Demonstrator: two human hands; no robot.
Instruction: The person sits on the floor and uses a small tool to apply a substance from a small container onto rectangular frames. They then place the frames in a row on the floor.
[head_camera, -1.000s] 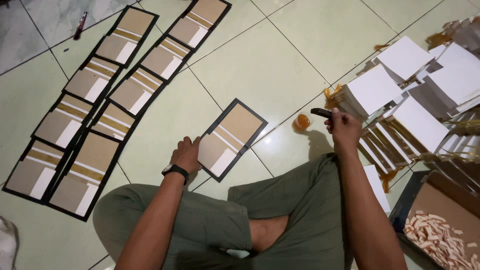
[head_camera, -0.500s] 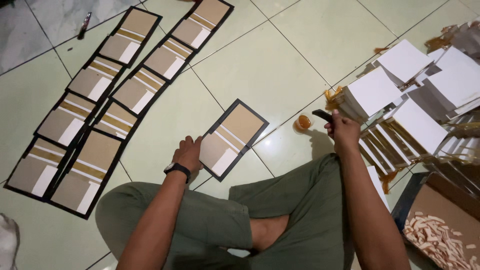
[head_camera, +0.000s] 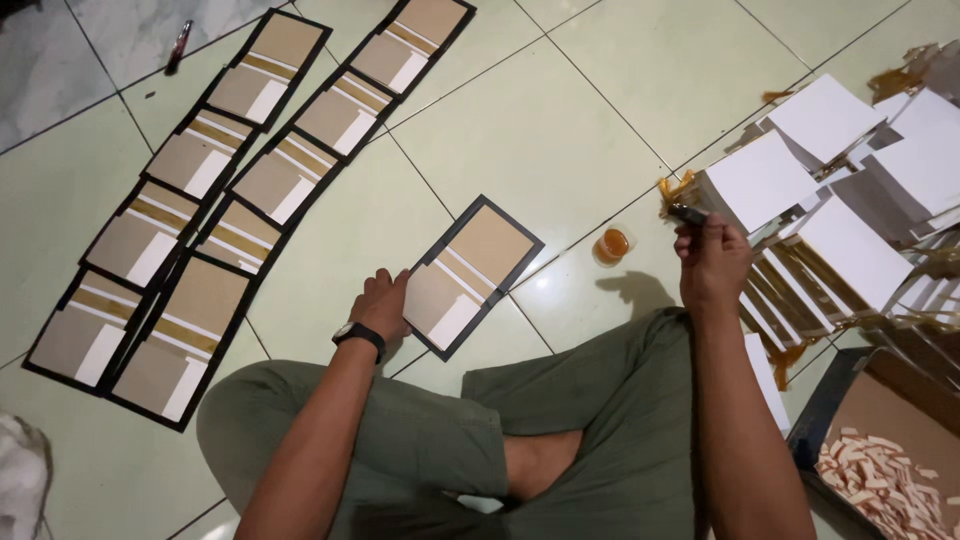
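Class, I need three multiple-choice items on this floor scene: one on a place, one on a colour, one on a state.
1. Where does the small round dish of orange liquid sit?
A. on the pale tiled floor between the two hands
B. on the stack of white cards
C. in the box of strips

2. What colour are the person's trousers?
A. blue
B. olive green
C. white

3. What is the left hand doing?
A. hanging in the air
B. gripping a brush
C. resting on the edge of the black-bordered tan board

Key: 1 A, the dish stands on bare tile between the board and the right hand; 2 B, the crossed legs are olive green; 3 C, the fingers lie on the board's near edge.
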